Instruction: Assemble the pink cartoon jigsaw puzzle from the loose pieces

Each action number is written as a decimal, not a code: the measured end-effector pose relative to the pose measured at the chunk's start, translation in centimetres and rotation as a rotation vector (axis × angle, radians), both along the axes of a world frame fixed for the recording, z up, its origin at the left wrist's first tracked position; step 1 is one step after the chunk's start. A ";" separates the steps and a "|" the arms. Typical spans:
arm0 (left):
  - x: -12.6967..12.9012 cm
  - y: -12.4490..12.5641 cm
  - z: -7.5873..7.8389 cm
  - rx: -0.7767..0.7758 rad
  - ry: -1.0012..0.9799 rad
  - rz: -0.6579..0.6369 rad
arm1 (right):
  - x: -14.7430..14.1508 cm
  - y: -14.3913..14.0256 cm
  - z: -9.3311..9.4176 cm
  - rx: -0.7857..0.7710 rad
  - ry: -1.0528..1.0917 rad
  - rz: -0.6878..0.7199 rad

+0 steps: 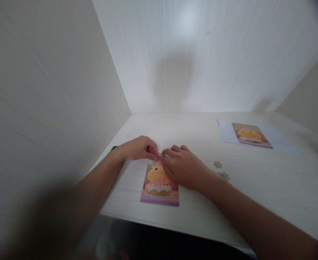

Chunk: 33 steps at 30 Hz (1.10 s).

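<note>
A jigsaw puzzle [159, 191] lies flat near the table's front edge, mostly put together, showing a yellow animal figure with a candle-topped cake on pink and purple. Its upper edge looks uneven where it shows. My left hand [144, 148] is closed in a pinch at this top edge; whatever is between the fingertips is too small and hidden to make out. Over the upper right of the puzzle rests my right hand [182, 166], fingers loosely spread and fingertips close to those of my left. It covers the puzzle's upper right part.
Loose jigsaw pieces [218, 164] lie right of my right hand, some partly behind the forearm. Farther back at the right is a white sheet [226, 131] bearing a printed picture [251, 135] of the same figure. Pale panels [175, 83] enclose the table's back and sides. A dark object [114, 148] shows beside my left wrist.
</note>
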<state>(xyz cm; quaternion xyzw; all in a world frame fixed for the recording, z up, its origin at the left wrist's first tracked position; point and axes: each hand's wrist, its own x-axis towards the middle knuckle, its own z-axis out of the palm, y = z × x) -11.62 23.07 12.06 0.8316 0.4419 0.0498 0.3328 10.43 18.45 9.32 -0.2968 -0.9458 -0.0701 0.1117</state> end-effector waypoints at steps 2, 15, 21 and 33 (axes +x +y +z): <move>-0.2 0.1 0.0 0.004 -0.004 0.001 | 0.1 0.0 0.0 -0.027 0.016 0.008; -0.1 0.4 -0.2 0.095 0.063 0.052 | 0.5 0.5 0.1 -0.089 0.110 0.010; 0.1 0.3 0.0 0.142 0.107 0.058 | 5.2 3.5 2.6 -0.001 0.351 -0.194; 0.0 1.4 -1.2 0.101 0.099 0.128 | 12.9 6.6 3.5 -0.423 0.253 -0.508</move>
